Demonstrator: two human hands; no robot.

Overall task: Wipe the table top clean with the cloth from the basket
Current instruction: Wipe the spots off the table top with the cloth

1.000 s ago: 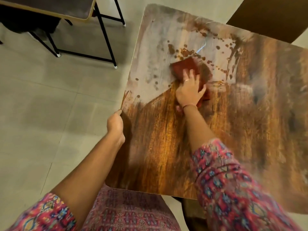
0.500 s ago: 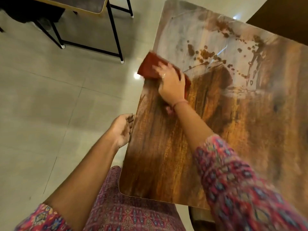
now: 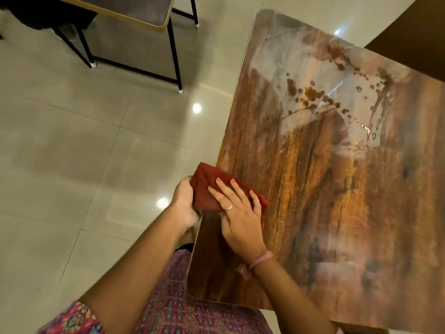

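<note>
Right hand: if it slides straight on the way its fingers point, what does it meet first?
The right hand lies flat on the red cloth, fingers pointing up-left toward the table edge. First in line looks like the left hand gripping the cloth's overhanging end; beyond that, only floor.

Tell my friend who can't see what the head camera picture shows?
A right hand presses a red cloth flat at the left edge of a wooden table, while the left hand cups the cloth's overhanging end. Brown spills remain farther up.

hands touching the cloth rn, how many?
2. Right hand lies flat on top of the cloth at the table edge; left hand touches its overhanging end off the edge.
</note>
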